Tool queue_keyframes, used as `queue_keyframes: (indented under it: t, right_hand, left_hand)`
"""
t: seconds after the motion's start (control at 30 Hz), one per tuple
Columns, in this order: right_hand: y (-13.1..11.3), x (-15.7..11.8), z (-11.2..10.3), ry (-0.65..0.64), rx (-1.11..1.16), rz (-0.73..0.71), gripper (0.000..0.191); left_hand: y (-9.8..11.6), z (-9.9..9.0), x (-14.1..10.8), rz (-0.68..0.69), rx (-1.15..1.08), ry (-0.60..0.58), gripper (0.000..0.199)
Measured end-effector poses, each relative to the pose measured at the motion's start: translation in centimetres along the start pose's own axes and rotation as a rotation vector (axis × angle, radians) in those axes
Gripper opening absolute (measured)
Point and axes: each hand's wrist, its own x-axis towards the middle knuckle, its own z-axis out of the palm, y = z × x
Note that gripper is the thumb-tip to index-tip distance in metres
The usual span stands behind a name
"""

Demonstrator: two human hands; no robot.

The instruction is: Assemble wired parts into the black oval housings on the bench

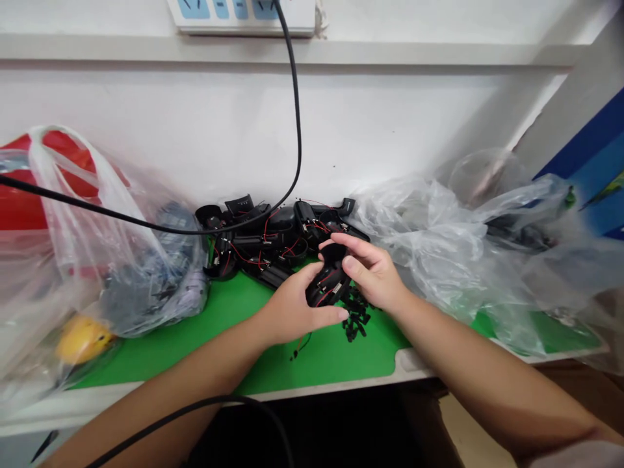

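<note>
A black plastic housing (327, 283) with red wires inside is held over the green table. My left hand (295, 305) grips its left and lower side, with the thumb and fingers around it. My right hand (373, 270) closes on its upper right, the thumb and fingers at the curved top part. Behind my hands lies a heap of similar black housings (258, 242) with red wires. Small black parts (357, 315) are scattered on the table beside and below my right hand. A thin wire piece (301, 346) lies near the front.
Clear plastic bags with wrapped items (170, 273) and a yellow toy (84, 339) stand at the left. More clear bags (439, 240) sprawl at the right. A black cable (297, 123) hangs across the view from a wall power strip (244, 16); another crosses my left forearm.
</note>
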Motion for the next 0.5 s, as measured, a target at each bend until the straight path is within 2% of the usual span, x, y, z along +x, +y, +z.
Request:
queue_keyframes:
  t: [0.07, 0.17, 0.27, 0.4, 0.5]
  right_hand:
    - [-0.4, -0.1, 0.1, 0.027, -0.129, -0.087, 0.043]
    - [-0.7, -0.4, 0.4, 0.031, -0.242, -0.226, 0.044]
    - [-0.6, -0.5, 0.4, 0.029, -0.254, -0.272, 0.045]
    - [-0.5, -0.4, 0.2, 0.014, -0.277, -0.23, 0.046]
    - [-0.6, -0.3, 0.0, -0.019, -0.319, -0.215, 0.046]
  left_hand:
    - [-0.1, -0.2, -0.1, 0.171, 0.271, 0.1, 0.054]
    - [-0.7, -0.2, -0.1, 0.294, 0.453, 0.148, 0.053]
    - [-1.3, 0.1, -0.1, 0.321, 0.494, 0.184, 0.055]
    - [-1.6, 0.5, 0.1, 0.299, 0.45, 0.237, 0.053]
    - [-1.7, 0.4, 0.3, 0.265, 0.425, 0.228, 0.05]
